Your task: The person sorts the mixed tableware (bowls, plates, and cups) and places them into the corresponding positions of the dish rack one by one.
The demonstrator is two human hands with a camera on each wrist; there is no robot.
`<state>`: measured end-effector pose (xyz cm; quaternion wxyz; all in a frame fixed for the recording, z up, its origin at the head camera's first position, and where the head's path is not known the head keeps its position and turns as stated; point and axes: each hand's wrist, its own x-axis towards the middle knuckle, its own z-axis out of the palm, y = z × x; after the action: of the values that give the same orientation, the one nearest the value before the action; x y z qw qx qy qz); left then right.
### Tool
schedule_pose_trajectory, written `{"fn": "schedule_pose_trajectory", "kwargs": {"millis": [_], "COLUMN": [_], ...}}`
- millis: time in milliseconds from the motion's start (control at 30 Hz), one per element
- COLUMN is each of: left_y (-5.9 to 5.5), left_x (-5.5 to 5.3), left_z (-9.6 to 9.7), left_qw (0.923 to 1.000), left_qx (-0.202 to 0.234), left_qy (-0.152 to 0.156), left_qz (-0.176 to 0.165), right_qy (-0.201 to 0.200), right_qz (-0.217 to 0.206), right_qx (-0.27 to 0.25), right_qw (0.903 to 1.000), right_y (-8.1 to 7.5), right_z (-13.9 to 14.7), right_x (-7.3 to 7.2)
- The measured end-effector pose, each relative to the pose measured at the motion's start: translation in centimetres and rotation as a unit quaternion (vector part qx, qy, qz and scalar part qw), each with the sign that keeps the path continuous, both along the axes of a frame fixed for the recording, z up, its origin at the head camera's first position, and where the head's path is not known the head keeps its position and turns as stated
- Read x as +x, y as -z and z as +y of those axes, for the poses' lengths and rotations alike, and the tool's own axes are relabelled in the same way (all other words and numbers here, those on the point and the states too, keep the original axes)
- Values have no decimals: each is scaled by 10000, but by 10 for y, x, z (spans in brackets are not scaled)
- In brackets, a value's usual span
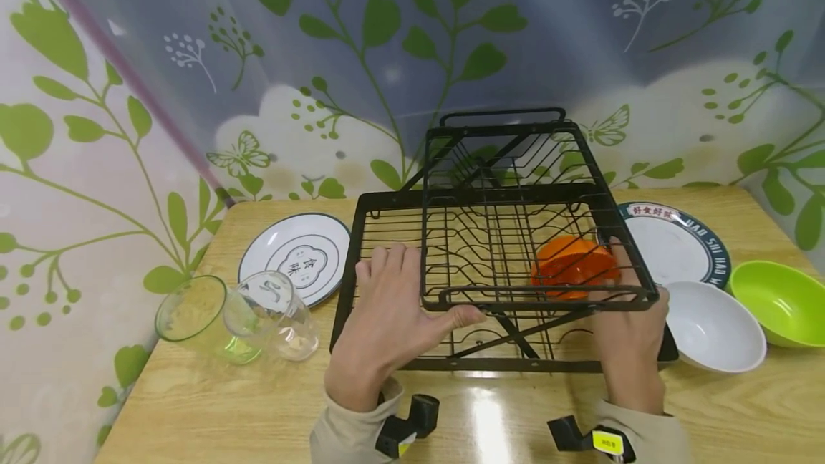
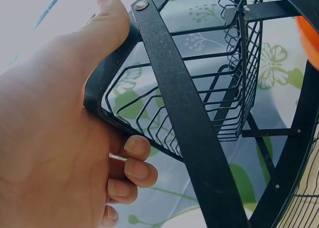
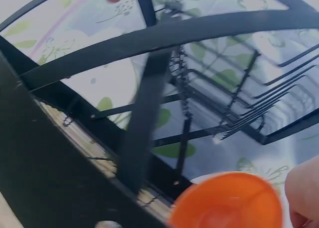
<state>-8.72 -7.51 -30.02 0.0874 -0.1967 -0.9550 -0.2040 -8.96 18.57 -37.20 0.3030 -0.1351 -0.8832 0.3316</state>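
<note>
A black two-tier wire dish rack (image 1: 503, 364) stands on the table, its upper tier raised on crossed side bars. My left hand (image 1: 393, 313) grips the upper tier at its front left corner. In the left wrist view that hand's thumb lies along the frame, and its fingers (image 2: 137, 146) curl below it. My right hand (image 1: 628, 328) reaches in under the upper tier's right side and holds an orange bowl (image 1: 567, 260) by its right edge. The bowl is between the tiers, partly behind the wires. In the right wrist view the bowl (image 3: 229, 203) shows beside part of that hand.
Left of the rack are a white plate (image 1: 258, 249) with a dark rim, a green-rimmed glass (image 1: 190, 313) and a clear glass (image 1: 299, 339). To the right are a patterned plate (image 1: 673, 242), a white bowl (image 1: 712, 328) and a green bowl (image 1: 783, 303). A patterned wall (image 1: 309, 56) stands behind.
</note>
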Motion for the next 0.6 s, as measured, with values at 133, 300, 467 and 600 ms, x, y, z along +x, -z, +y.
{"fn": "schedule_pose_trajectory", "kwargs": {"millis": [133,300,467,600], "left_y": [2,2,2,3], "left_x": [-1,-1,-2,-2], "left_z": [0,0,-2,-4], "left_qw": [9999,9999,9998,9997], "left_qx": [79,87,-12,-66], "left_qy": [10,52,132,105], "left_qz": [-101,-47,125,208], "right_qy": [312,1203,2250,2528], "right_qz": [-64,-484,-1722,-2299], "right_qx": [-130,-139,-647,-1419], "right_qw": [9994,9915,9568,9290], "right_y": [-6,-10,-10,-6], "right_z": [10,36,79,104], "right_x": [3,11,28,43]}}
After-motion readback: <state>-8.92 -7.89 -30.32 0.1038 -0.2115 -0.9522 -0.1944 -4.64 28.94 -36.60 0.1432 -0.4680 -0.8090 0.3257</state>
